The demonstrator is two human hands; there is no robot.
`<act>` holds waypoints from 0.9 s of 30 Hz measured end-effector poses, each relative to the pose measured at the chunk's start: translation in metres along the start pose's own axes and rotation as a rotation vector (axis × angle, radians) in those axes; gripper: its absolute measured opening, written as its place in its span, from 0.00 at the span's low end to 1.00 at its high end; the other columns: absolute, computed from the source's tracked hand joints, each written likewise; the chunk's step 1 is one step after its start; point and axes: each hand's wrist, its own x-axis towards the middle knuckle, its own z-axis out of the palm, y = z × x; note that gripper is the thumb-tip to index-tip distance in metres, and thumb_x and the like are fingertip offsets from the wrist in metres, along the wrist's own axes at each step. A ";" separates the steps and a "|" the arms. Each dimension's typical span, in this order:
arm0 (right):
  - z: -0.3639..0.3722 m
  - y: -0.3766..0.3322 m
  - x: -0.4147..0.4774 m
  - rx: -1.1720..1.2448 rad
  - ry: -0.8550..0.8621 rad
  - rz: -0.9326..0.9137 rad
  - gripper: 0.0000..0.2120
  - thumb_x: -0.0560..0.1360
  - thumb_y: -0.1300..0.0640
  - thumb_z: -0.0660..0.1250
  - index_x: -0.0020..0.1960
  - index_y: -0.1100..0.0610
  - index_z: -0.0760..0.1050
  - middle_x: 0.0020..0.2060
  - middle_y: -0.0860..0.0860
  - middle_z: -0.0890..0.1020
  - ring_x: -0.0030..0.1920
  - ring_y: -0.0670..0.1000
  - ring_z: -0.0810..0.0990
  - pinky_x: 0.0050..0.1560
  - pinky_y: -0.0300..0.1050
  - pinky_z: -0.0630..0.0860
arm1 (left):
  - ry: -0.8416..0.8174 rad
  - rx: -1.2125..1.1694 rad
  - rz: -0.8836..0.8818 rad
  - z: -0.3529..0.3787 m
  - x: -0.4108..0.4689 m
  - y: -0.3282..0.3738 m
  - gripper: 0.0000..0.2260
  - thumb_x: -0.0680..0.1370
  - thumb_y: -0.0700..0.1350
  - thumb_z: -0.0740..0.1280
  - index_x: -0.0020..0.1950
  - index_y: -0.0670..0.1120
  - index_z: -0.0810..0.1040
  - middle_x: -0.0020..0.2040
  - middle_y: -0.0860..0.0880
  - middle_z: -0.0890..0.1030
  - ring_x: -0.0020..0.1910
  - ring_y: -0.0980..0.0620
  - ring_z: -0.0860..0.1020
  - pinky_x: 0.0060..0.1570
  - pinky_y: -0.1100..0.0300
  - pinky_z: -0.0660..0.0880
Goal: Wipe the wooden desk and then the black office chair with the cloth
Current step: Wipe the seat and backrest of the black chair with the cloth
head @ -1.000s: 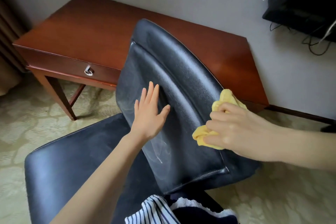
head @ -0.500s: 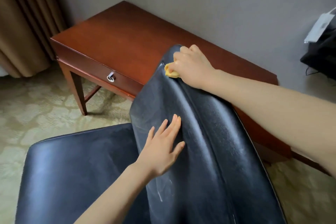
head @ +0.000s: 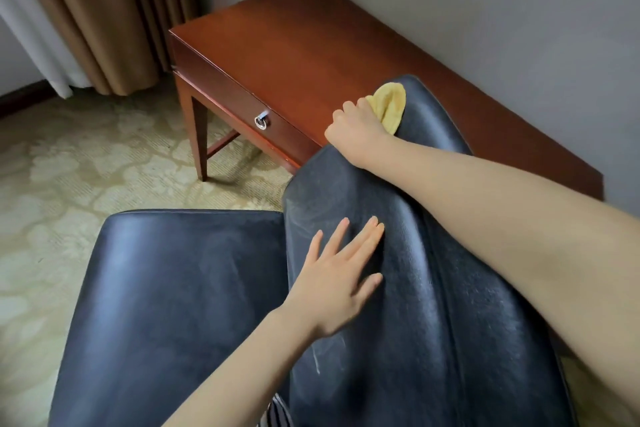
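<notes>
The black office chair (head: 450,305) fills the lower half of the view, its backrest rising toward the wooden desk (head: 311,42) behind it and its seat at lower left. My right hand (head: 356,130) grips the yellow cloth (head: 389,106) against the top left edge of the backrest. My left hand (head: 337,282) lies flat on the front of the backrest, fingers spread, holding nothing. Faint wipe streaks show on the leather near that hand.
The desk stands against a grey wall and has a drawer with a metal ring pull (head: 261,121). Brown curtains (head: 104,10) hang at the upper left. Patterned beige carpet (head: 86,166) covers the floor left of the chair.
My right hand carried the cloth from the lower right of the backrest up to its top, then along the top edge. The left hand stayed flat on the backrest. The view swung left.
</notes>
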 end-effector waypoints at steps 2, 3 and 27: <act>-0.002 -0.001 -0.003 -0.003 -0.015 -0.008 0.12 0.77 0.64 0.61 0.58 0.56 0.75 0.56 0.55 0.76 0.58 0.57 0.72 0.57 0.51 0.66 | 0.027 -0.002 -0.036 0.001 -0.008 -0.009 0.28 0.82 0.55 0.51 0.75 0.59 0.36 0.70 0.67 0.33 0.76 0.54 0.37 0.72 0.54 0.35; -0.003 -0.001 -0.004 0.001 -0.028 -0.010 0.12 0.77 0.63 0.61 0.59 0.56 0.75 0.56 0.54 0.76 0.58 0.57 0.72 0.57 0.50 0.66 | 0.032 -0.006 -0.064 0.002 -0.012 -0.015 0.28 0.82 0.55 0.51 0.75 0.59 0.36 0.70 0.67 0.33 0.76 0.54 0.37 0.72 0.54 0.36; -0.018 -0.084 -0.230 0.277 -0.351 -0.606 0.12 0.70 0.65 0.61 0.48 0.52 0.76 0.43 0.54 0.78 0.42 0.57 0.71 0.44 0.49 0.63 | -0.009 -0.088 -0.197 -0.010 -0.039 -0.025 0.25 0.82 0.49 0.52 0.78 0.52 0.48 0.78 0.57 0.46 0.77 0.50 0.44 0.73 0.45 0.44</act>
